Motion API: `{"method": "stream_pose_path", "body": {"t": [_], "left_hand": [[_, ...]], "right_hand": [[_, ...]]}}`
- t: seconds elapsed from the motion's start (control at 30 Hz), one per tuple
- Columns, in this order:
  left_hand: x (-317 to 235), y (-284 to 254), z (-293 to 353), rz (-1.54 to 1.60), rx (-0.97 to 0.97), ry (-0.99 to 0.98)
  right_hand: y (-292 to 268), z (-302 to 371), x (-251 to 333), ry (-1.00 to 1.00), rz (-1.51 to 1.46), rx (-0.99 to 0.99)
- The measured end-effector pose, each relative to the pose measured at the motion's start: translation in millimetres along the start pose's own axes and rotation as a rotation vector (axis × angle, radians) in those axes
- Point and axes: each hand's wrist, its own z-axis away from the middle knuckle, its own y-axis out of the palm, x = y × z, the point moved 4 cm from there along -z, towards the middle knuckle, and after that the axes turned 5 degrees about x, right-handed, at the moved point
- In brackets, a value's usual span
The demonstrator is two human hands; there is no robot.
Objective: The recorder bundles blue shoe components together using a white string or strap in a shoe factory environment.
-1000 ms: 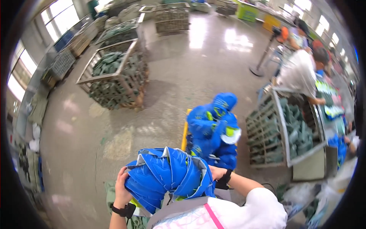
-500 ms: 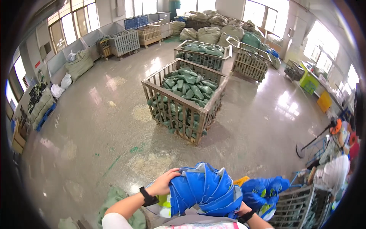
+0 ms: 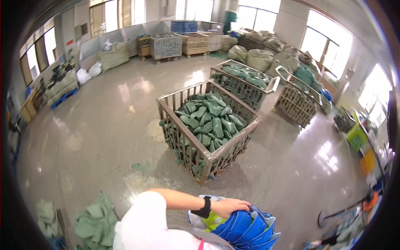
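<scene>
My left hand, with a black band at its wrist, reaches across low in the view. Its fingers are curled over the top of a stack of blue overlapping pieces with thin pale edges. Yellow-green and white parts of the stack show beside the wrist. The lower side of the stack runs out of view at the bottom edge. My right hand does not show. Ahead of the stack stands a brown slatted crate heaped with green shoe lasts.
Behind that crate is another crate of lasts, with a slatted cart to its right. Full sacks are piled at the back. Green cloth sacks lie at lower left. A pole with a round base stands at lower right.
The view has swung to the right. The blue stack now sits lower and farther right, still under my left hand. My right hand and the blue bundles beside it have left the view.
</scene>
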Motion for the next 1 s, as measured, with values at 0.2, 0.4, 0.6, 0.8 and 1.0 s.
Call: {"method": "stream_pose_path", "body": {"t": [0.2, 0.4, 0.6, 0.8, 1.0], "left_hand": [[49, -50, -141, -0.064, -0.105, 0.011], [151, -67, -271, -0.043, -0.063, -0.083], [248, -100, -489, -0.087, -0.001, 0.029], [300, -74, -782, -0.010, 0.227, 0.355], [305, -20, -1010, 0.027, 0.212, 0.483]], "right_hand": [[-117, 81, 32, -0.038, -0.023, 0.027], [-179, 127, 90, -0.090, -0.040, -0.202], [-301, 151, 303, -0.311, -0.195, -0.938], [-397, 289, 378, -0.634, -0.309, -1.646], [-478, 461, 405, -0.809, -0.290, -1.843]]}}
